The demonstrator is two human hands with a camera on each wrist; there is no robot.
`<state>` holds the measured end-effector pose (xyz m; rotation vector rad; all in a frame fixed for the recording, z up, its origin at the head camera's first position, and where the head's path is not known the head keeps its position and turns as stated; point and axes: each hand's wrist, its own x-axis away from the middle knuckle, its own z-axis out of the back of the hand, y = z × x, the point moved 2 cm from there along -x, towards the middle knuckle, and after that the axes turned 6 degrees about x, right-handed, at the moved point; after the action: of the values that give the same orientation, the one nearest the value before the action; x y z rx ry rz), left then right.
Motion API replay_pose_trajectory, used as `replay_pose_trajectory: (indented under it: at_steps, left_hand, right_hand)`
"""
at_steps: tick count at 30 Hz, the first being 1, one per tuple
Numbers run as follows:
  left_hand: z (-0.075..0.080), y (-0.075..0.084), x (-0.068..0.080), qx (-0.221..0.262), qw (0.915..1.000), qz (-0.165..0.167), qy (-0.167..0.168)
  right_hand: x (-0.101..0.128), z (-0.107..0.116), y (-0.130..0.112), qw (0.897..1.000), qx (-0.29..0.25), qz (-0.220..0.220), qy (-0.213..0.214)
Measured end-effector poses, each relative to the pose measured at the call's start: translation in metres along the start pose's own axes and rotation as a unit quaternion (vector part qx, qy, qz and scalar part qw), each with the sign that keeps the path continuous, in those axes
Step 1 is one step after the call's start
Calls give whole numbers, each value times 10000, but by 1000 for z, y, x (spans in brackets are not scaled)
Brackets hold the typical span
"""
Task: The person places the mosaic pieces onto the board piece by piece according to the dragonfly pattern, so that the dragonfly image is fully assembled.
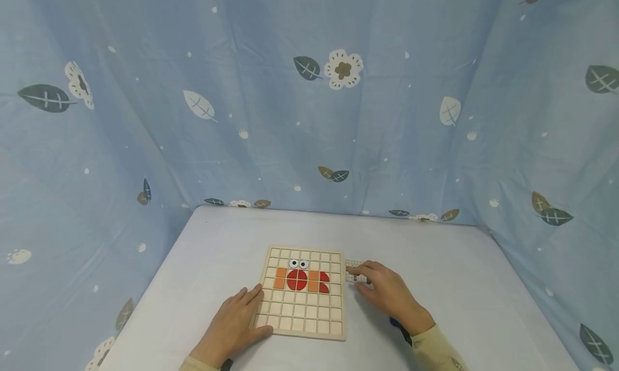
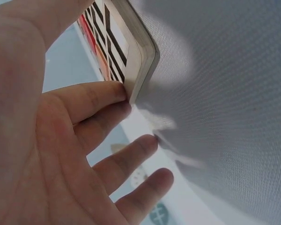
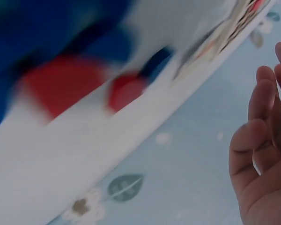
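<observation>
A square wooden grid board (image 1: 300, 311) lies on the table. On it are a red circle of quarter pieces (image 1: 297, 280), orange squares (image 1: 280, 278) left and right of it, red quarter pieces (image 1: 324, 288) and two eye pieces (image 1: 299, 264). My left hand (image 1: 235, 320) spans the board's near left corner, straight fingers along the left edge and thumb at the near edge. My right hand (image 1: 387, 290) is over a small printed grid card (image 1: 352, 279) beside the board, partly covering it. In the right wrist view its fingers (image 3: 253, 136) are bent and spread.
A white cloth covers the table (image 1: 435, 263). Behind and on both sides hangs a blue curtain (image 1: 271, 118) with leaves and flowers. Blurred blue and red shapes (image 3: 65, 84) fill the upper left of the right wrist view.
</observation>
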<state>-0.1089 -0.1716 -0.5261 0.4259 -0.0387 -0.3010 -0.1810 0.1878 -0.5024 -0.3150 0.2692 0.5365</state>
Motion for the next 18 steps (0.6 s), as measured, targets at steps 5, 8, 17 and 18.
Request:
replay_pose_trajectory:
  at_steps: [5,8,17,18]
  left_hand:
    - [1,-1,1,9,10000,13,-43]
    - [0,-2,1,-41,10000,12,-42]
    - [-1,-1,1,-71,10000,-8,-24]
    - [-1,-1,1,-75,10000,-5,-30]
  right_hand:
    - [16,8,24,9997,-31,-115,-223]
    - [23,11,35,9984,26,-314,-480]
    - [42,19,55,9896,-152,-901,-1111]
    - [44,19,56,9891,-195,-885,-1163]
